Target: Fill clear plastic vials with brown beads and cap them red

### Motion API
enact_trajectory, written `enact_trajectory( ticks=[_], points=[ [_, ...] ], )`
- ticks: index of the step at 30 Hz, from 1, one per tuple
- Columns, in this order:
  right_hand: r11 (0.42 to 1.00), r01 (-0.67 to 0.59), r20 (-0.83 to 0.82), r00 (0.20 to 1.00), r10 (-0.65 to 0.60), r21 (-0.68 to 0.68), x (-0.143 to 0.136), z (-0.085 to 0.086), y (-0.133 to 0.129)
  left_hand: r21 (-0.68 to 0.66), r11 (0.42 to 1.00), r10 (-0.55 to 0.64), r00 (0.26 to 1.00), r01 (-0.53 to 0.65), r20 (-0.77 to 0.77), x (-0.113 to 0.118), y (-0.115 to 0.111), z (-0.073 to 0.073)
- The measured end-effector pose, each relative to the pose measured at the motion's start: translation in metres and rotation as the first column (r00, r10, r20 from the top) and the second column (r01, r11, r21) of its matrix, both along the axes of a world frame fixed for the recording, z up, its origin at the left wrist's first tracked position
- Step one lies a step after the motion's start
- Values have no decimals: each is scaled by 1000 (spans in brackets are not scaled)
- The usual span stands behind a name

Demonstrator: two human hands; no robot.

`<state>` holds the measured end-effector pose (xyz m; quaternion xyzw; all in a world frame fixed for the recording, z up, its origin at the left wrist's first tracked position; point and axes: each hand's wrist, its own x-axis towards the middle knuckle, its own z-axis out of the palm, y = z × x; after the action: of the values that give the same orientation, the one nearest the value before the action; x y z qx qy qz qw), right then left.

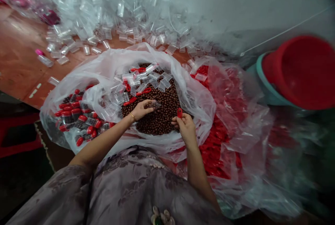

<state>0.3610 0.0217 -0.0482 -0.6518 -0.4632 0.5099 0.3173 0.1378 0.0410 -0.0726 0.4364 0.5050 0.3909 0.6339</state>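
Observation:
My left hand [142, 109] is closed round a clear plastic tube [155, 104] over a heap of small brown beads [159, 122]. To the right, my right hand [184, 124] pinches a red cap [179, 112] near the heap's right side. The beads lie in an open white plastic bag [102, 65]. On the upper part of the heap are several loose clear tubes [163, 83] and red caps [130, 101]. Filled tubes with red caps [75, 110] lie in the left part of the plastic.
Many clear tubes [86, 49] are piled along the back of the orange table [21, 57]. A bag of red caps [214, 148] stands at the right. Beyond it are a red bucket [309, 73] and a teal one. A red stool [21, 148] is at the left.

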Motion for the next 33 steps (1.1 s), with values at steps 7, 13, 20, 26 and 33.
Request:
enact_trajectory(
  ticks=[7,13,20,26,33],
  points=[
    [959,-143,132,985,113,245,-29,26,9,18,994,-111,978,110,174,6,0,23],
    [813,-416,460,862,211,408,-36,36,8,16,989,-145,927,148,347,17,-5,32],
    [728,-583,677,701,225,361,-35,40,-10,54,986,-166,969,159,182,21,-15,40],
    [692,-665,812,550,198,282,-22,50,-21,62,977,-210,963,202,168,29,-27,50],
    [727,-607,815,569,113,323,-25,58,-33,117,969,-232,965,219,120,40,-27,53]
  ],
)
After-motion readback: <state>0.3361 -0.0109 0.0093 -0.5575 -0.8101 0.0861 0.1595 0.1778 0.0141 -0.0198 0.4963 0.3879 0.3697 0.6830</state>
